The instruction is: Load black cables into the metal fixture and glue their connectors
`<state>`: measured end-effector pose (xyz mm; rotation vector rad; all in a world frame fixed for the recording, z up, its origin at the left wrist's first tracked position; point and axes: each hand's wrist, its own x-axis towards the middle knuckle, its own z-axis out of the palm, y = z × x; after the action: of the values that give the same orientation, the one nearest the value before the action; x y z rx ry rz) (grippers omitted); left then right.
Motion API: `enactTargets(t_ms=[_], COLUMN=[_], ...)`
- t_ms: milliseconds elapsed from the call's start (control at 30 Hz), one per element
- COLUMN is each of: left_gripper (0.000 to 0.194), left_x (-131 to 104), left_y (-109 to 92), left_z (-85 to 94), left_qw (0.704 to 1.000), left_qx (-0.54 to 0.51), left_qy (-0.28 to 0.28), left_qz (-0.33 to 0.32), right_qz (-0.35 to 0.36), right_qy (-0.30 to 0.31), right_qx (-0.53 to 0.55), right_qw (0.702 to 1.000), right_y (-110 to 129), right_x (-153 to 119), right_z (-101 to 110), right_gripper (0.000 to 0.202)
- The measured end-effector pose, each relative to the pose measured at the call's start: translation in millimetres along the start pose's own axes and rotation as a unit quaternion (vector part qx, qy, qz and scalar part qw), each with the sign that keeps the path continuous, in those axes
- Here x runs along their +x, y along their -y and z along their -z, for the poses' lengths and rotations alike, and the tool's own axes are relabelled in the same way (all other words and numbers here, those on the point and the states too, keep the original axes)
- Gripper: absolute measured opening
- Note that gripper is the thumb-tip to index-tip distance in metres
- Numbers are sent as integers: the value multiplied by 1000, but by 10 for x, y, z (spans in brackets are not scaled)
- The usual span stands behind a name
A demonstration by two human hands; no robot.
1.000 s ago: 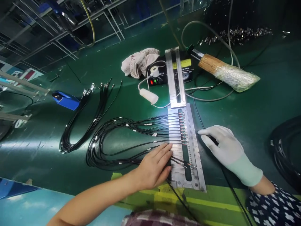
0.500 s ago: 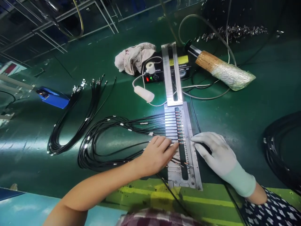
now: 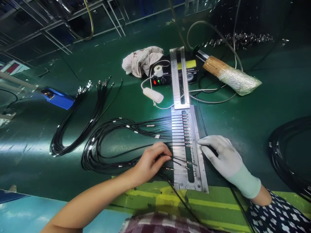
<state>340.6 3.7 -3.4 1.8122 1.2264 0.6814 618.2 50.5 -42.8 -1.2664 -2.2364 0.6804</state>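
A slotted metal jig point(image 3: 179, 181) lies in front of me, with several black cables point(image 3: 177, 127) laid side by side across its upper part. Their stripped ends, with small coloured wires, reach over the slot. My bare left hand point(image 3: 154, 161) is at the lower left of the jig, thumb and fingers pinched on black cable point(image 3: 178, 162) whose loose ends point over the slot. On the jig's right edge rest the thumb and forefinger of my gloved right hand point(image 3: 224, 158), gripping at the rim. Its other fingers are curled and partly hidden.
Beyond the jig stand a black control box point(image 3: 160, 81), a crumpled cloth point(image 3: 143, 61) and a slotted metal plate point(image 3: 173, 74). A tape-wrapped handle point(image 3: 225, 74) lies to the right. Cable bundles point(image 3: 60, 142) are at left, a cable coil point(image 3: 274, 161) at far right.
My left hand has moved left and down from the row of laid cables and now pinches loose cable. My right hand stays at the jig's edge. The view has shifted slightly.
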Motion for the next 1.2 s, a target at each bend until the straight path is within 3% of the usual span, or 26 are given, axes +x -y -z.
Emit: enactTargets(t_ms=[100, 333, 467, 700, 833, 967, 1033, 1200], left_gripper=[17, 36, 46, 44, 40, 40, 43, 41], left_x=[47, 151, 200, 287, 253, 87, 5, -2], left_y=[6, 56, 70, 87, 164, 249, 267, 238], left_z=[52, 133, 185, 232, 172, 33, -16, -44], left_qw=[998, 975, 962, 960, 960, 932, 909, 893], left_qx=[59, 183, 207, 189, 194, 309, 372, 407], left_qy=[-6, 117, 163, 188, 169, 63, 23, 18], left_qz=[-17, -53, -65, -83, -112, -182, -186, -190], right_qz=[1, -7, -5, -14, -19, -16, -15, -28], right_qy=[0, 5, 1, 5, 6, 5, 5, 14], right_qx=[-1, 3, -3, -8, -8, -2, 1, -3], right_qw=[1000, 1000, 1000, 1000, 1000, 1000, 1000, 999], right_y=[1, 12, 4, -3, -2, -16, -19, -3], right_x=[2, -1, 8, 27, 23, 16, 26, 65], right_z=[7, 18, 5, -4, -7, -16, -16, 4], right_gripper=[20, 20, 19, 20, 20, 19, 18, 19])
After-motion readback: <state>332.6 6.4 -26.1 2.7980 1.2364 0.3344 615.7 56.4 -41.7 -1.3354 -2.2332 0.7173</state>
